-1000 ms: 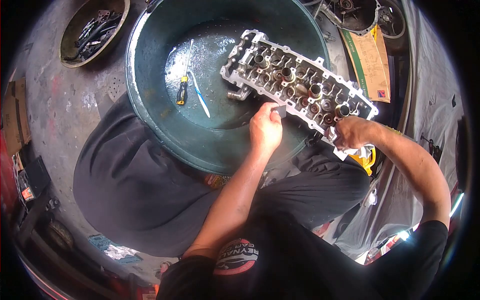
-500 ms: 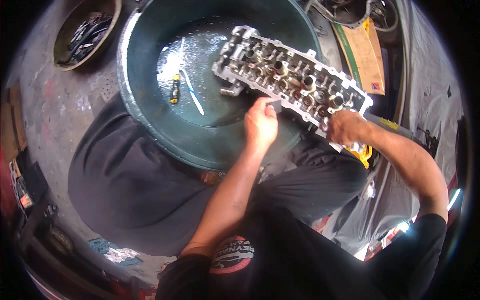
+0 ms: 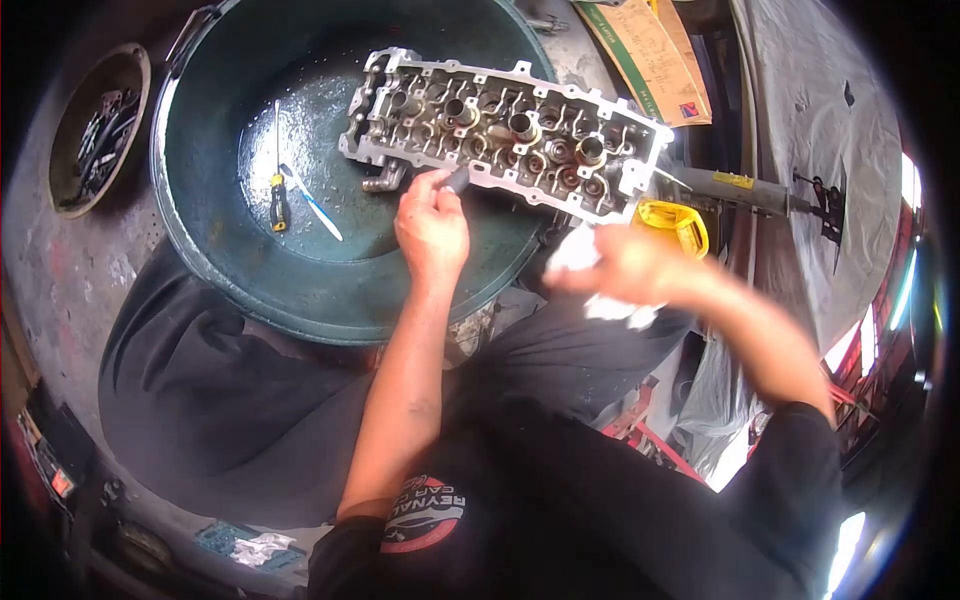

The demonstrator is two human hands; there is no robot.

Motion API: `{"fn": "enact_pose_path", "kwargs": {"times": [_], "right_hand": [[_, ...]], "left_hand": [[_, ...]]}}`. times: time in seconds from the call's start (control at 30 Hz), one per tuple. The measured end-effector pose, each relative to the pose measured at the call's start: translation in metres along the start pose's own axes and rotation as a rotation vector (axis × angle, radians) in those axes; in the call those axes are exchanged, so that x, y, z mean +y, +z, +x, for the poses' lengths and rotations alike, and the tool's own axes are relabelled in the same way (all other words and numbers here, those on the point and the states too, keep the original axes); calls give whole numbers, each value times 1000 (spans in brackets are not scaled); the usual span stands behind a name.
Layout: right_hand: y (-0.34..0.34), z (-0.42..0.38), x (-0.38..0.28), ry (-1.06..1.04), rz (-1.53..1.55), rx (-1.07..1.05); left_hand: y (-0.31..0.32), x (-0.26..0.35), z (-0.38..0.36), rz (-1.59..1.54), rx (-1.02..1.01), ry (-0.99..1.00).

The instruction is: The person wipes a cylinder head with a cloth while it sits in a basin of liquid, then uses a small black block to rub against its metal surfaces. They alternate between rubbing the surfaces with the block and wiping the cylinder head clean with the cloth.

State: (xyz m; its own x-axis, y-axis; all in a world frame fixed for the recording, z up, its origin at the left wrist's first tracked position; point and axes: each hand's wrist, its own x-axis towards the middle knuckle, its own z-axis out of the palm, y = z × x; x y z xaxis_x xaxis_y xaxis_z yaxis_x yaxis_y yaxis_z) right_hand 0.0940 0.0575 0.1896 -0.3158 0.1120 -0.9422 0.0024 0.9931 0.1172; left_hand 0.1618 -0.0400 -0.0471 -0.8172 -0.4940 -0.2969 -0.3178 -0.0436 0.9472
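Note:
A silvery metal cylinder head [image 3: 510,135] lies tilted across the right part of a large green basin [image 3: 190,235]. My left hand [image 3: 432,225] is closed on a small dark object [image 3: 456,180] at the head's near edge. Below the head's right end, my right hand [image 3: 635,265], smeared by motion, is wrapped round a white cloth [image 3: 577,250]. Inside the basin lie a screwdriver with a yellow and black handle [image 3: 278,205] and a blue and white stick [image 3: 318,208].
A brown bowl [image 3: 147,90] of dark parts stands at the upper left. Cardboard [image 3: 655,65] lies at the upper right. A yellow object [image 3: 680,222] and a grey tube [image 3: 740,190] are beyond the head's right end. Plastic sheeting [image 3: 810,90] covers the right side.
My right hand has moved off the cylinder head's right end, down towards my lap, with the white cloth now showing. The whole view has shifted; my left hand remains at the head's near edge.

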Motion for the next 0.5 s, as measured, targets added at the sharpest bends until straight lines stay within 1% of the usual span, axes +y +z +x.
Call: {"fn": "enact_pose_path", "kwargs": {"times": [0.07, 0.13, 0.17, 0.23, 0.27, 0.3, 0.33, 0.37, 0.4, 0.43, 0.47, 0.5], "right_hand": [[67, 37, 22, -293, -374, 88], [119, 54, 32, -408, -293, 322], [125, 54, 32, -463, -228, 308], [131, 57, 37, -567, -85, 290], [135, 64, 43, -626, -84, 317], [141, 76, 51, -685, -85, 343], [135, 78, 50, -746, -90, 372], [125, 75, 49, -697, -104, 283], [132, 93, 55, -751, -86, 290], [150, 124, 61, -808, -68, 295], [159, 142, 63, -868, -49, 301], [155, 137, 56, -926, 175, 432]], "left_hand": [[-1, -1, 1, -14, -24, 72], [-12, 19, -1, -26, -56, 138], [-18, 43, -9, -87, -137, 39], [-9, 57, -22, -215, -229, 11], [-3, 63, -29, -278, -285, -7], [2, 72, -35, -248, -387, -32], [14, 74, -37, -181, -402, 79], [25, 79, -39, -85, -388, 222], [34, 88, -41, 13, -368, 365], [42, 102, -46, -21, -439, 226], [54, 95, -45, 32, -468, 318], [61, 103, -48, 110, -484, 322]]}}
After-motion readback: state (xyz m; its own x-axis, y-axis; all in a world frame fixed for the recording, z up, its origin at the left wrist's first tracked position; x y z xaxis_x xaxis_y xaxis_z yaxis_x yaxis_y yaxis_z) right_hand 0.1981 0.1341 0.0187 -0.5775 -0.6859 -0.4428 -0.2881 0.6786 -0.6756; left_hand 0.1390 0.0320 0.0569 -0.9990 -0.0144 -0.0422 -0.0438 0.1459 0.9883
